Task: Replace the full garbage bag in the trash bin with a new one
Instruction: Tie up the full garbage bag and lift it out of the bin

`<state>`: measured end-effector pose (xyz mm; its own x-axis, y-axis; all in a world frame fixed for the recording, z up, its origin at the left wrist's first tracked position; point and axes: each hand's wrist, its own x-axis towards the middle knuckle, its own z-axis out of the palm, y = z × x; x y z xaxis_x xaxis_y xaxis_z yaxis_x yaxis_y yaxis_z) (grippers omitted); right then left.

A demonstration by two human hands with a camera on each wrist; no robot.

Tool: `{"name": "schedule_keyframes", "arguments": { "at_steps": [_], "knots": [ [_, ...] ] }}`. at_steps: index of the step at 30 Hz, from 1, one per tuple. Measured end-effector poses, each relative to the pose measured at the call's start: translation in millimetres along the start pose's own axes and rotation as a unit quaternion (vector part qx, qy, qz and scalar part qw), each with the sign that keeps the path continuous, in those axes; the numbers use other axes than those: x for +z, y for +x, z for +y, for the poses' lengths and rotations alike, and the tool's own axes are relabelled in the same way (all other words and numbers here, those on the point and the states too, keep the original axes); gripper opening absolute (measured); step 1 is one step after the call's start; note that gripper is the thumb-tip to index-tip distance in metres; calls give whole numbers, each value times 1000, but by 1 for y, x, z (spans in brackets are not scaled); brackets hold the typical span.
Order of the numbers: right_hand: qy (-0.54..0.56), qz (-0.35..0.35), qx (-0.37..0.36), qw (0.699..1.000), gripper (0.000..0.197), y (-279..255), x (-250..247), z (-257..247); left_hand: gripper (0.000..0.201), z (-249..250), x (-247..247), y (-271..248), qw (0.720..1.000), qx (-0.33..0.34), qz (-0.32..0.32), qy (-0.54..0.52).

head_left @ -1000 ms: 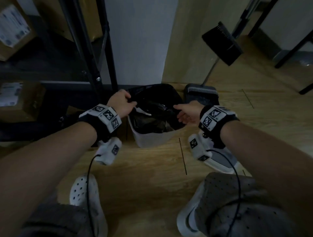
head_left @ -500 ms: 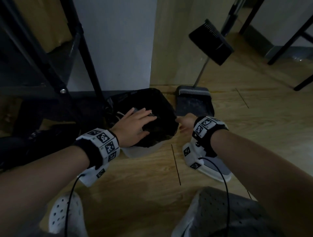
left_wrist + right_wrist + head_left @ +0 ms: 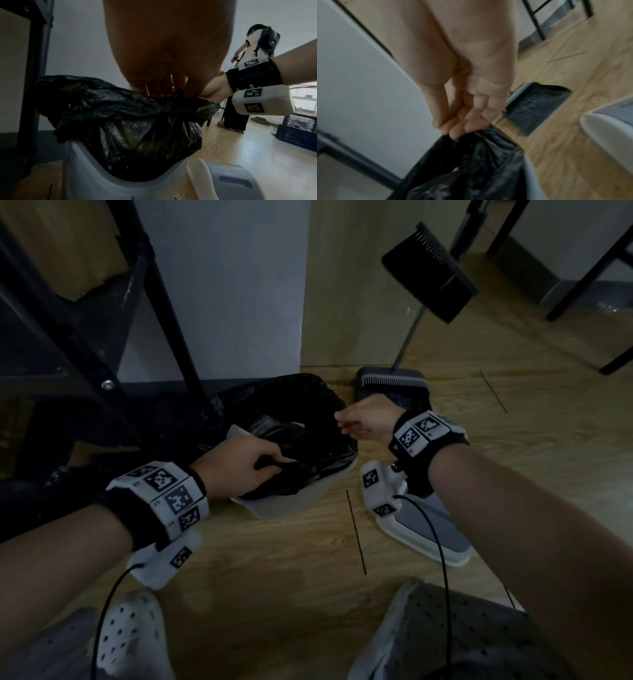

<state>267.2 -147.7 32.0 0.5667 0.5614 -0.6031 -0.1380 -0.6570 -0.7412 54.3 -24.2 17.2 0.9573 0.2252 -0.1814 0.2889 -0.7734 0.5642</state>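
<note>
A small white trash bin [image 3: 274, 508] [image 3: 96, 180] stands on the wooden floor against the wall, lined with a full black garbage bag [image 3: 294, 405] [image 3: 130, 121] [image 3: 471, 169]. My left hand [image 3: 246, 467] [image 3: 164, 89] pinches the bag's near edge over the bin's front rim. On the far right edge of the bag my right hand [image 3: 356, 419] [image 3: 452, 127] pinches the plastic between thumb and fingertips. Both edges are gathered off the rim. Inside the bag some white scraps show.
The bin's grey and white lid [image 3: 431, 529] [image 3: 228, 180] lies on the floor to the right. A dustpan [image 3: 394, 385] [image 3: 536, 106] and broom [image 3: 428, 272] lean at the wall behind. A black metal shelf frame [image 3: 150, 302] stands left. Another person [image 3: 240, 81] stands far across the room.
My left hand, flat on top of the bag half a second ago, now pinches its near edge. My right hand has risen and moved toward the bag's far right edge.
</note>
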Motion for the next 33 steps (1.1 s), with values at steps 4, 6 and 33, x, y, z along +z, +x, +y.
{"name": "schedule_keyframes", "arguments": {
  "at_steps": [4,6,33],
  "knots": [
    [31,45,-21,998,28,2,-1,-7,16,-3,-6,-4,997,-8,69,-16],
    [21,73,4,997,18,7,-10,2,14,-7,-11,-4,995,-7,98,-22],
    [93,-25,-96,991,7,47,-2,-26,14,-26,-29,8,998,-28,25,-49]
  ]
}}
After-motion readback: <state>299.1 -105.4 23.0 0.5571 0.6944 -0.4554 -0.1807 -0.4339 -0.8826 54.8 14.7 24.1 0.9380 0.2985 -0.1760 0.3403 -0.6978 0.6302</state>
